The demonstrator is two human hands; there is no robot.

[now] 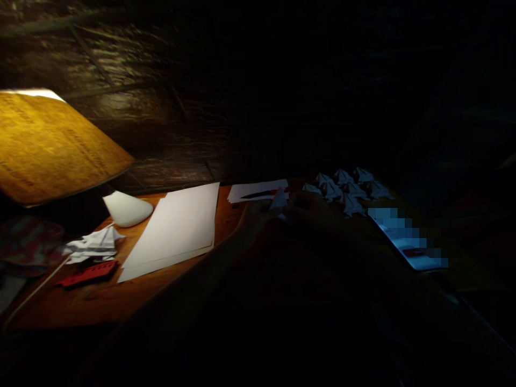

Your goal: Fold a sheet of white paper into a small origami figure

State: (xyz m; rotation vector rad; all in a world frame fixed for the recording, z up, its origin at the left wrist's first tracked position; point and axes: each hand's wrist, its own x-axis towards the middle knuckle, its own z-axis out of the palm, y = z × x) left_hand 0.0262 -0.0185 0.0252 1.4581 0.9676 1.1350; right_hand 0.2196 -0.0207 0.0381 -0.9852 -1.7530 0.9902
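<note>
"Paper (278, 200) being folded: where is it?"

"Up between the two hands, around the middle of the table (226, 216). The left hand (258, 208) has its fingers pinched on it."

"And the right hand (308, 207)?"

"Just beside it, fingers curled. It's so dark there that I can't tell whether they grip the paper or only come close."

"How much looks done?"

"Roughly eight folded shapes (330, 190) stand grouped beyond the right hand, near the phone (403, 244). They look alike, so I'd count them as finished. The piece in hand seems only partway: a pointed flap sticks up, without the spread form of the others."

"What's left, then?"

"That piece, at least. Small sheets (250, 188) lie flat behind the left hand, a knife (260, 194) on top. Large sheets (177, 226) lie flat further left, near the lamp (60, 145). None of those looks folded, so I'd judge them unused stock."
</note>
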